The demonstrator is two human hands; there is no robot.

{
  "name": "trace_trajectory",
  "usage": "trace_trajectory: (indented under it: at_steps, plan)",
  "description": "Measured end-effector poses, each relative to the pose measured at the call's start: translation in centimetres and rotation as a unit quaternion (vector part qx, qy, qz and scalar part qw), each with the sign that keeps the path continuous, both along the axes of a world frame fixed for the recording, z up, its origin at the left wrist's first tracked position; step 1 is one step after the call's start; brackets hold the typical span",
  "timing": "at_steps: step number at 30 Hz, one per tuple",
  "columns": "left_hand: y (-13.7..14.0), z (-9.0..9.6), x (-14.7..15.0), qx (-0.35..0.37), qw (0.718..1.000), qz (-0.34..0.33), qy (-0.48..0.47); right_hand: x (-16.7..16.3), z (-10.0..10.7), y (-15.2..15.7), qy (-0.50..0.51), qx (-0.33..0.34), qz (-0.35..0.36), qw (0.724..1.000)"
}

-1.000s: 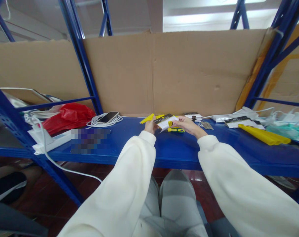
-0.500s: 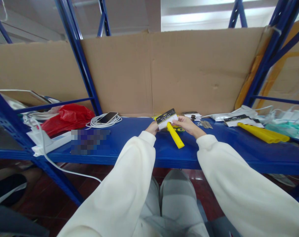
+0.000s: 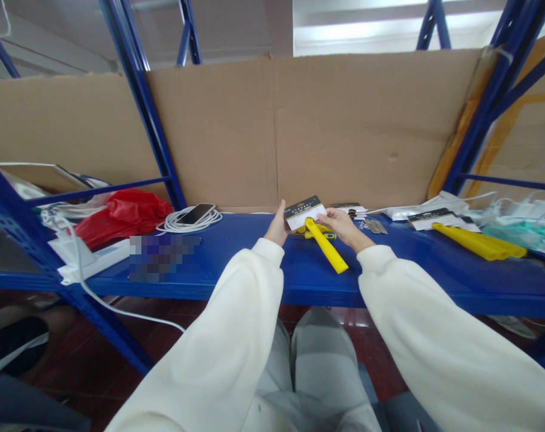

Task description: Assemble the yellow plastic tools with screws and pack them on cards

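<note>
together, left hand point(image 3: 276, 228) and right hand point(image 3: 342, 227) support the black-and-white card point(image 3: 304, 213).

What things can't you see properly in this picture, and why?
All in the head view:
- Words on the black-and-white card: too small.
- How the left hand meets the card: too small to tell.
- Part of the yellow-and-green tool: hidden behind the long yellow piece.
- Whatever lies under the pixelated patch: blurred out.
- The dark-clothed leg on the left: cut off by the picture's edge.
</note>
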State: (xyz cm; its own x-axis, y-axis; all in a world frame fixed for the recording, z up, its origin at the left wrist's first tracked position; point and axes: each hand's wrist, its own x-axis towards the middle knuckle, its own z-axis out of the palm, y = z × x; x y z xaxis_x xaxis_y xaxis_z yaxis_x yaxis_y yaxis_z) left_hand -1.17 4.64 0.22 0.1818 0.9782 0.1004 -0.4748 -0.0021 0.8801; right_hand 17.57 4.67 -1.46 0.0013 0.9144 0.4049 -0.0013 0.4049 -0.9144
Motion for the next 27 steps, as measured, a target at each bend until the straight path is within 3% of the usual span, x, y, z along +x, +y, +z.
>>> trace_trajectory:
  at_steps: [5, 12, 16, 22, 27]
  plan:
    - [0.2, -0.8, 0.3, 0.061, 0.994, 0.086, 0.015, -0.2, 0.1, 0.0, 0.015, 0.003, -0.01, 1.0]
    - [-0.3, 0.1, 0.0, 0.01, 0.986, 0.168, 0.012, -0.3, 0.2, 0.0, 0.052, -0.015, -0.031, 0.998]
    - [-1.2, 0.7, -0.1, -0.041, 0.994, 0.101, 0.02, 0.1, 0.2, 0.3, 0.081, -0.023, -0.075, 0.994]
    - [-2.8, 1.1, 0.0, -0.072, 0.988, -0.043, 0.132, 0.2, 0.1, 0.5, 0.101, -0.018, -0.119, 0.988]
    - [-3.2, 1.3, 0.1, -0.06, 0.986, -0.006, 0.153, -0.2, 0.4, -0.3, 0.089, -0.054, -0.079, 0.991]
